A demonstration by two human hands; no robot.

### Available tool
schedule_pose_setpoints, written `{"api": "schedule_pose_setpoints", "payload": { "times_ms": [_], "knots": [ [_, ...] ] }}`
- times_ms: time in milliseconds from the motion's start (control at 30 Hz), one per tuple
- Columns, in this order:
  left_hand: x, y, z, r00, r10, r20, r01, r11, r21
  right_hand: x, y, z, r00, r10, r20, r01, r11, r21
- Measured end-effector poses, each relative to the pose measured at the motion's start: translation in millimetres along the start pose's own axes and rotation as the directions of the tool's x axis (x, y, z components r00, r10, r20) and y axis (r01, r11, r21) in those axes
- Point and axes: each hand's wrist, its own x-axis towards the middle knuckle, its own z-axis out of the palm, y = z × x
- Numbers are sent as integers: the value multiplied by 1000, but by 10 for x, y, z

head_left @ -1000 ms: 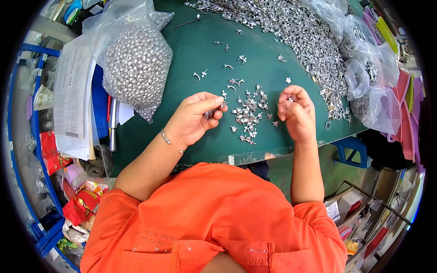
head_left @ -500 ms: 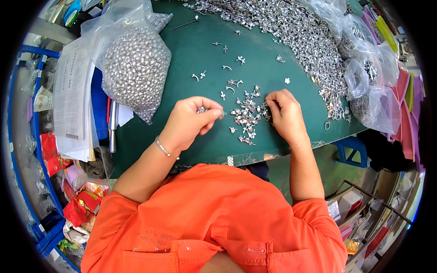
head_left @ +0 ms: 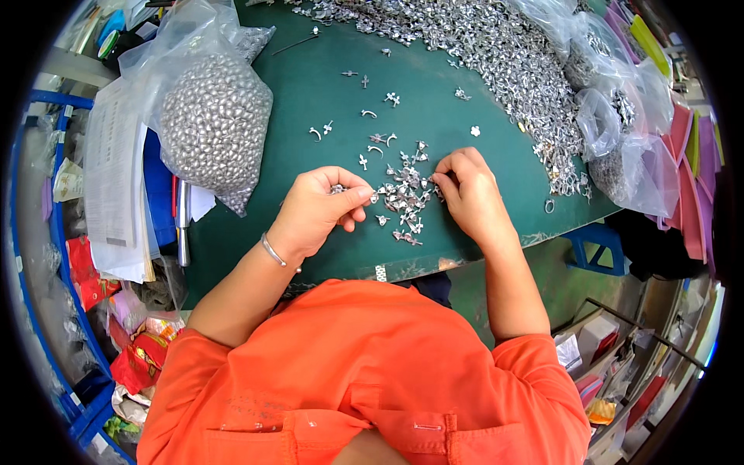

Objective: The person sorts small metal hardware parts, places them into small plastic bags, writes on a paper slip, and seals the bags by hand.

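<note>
Now that the right hand [head_left: 470, 194] is turned down to the right edge of the loose metal pieces [head_left: 407, 190] on the green table [head_left: 306, 89], grip indeterminable, both hands are engaged, the left hand [head_left: 320, 208] grasping several.

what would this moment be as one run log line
left hand: holding small metal pieces | right hand: fingertips at right edge of loose pile | upper left: clear bag of rounded silvery pieces

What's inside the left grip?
Left grip: some small metal pieces show inside, plus a single piece at its tips. The palm and anything deeper can't be seen, covered by the hand itself; no count possible.
</note>
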Motion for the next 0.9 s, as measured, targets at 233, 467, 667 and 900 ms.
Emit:
{"api": "schedule_pose_setpoints", "payload": {
  "times_ms": [233, 467, 667, 900],
  "knots": [
    [-6, 71, 31, 999, -20, 42, 30, 971, -238, -87, 75, -5, 984, 178, 7, -165, 896, 411],
    [273, 69, 134, 852, 498, 165, -466, 575, 672, -50, 44, 30, 977, 211, 22, -192, 837, 512],
    [457, -20, 147, 754, 571, 324, -513, 206, 833, -53, -113, 32, 1000, -2, 12, 1, 998, 58],
    [327, 182, -4, 972, 37, 230, 30, 959, -281, -56, 35, -20, 971, 224, 82, -237, 873, 427]
  ]
}}
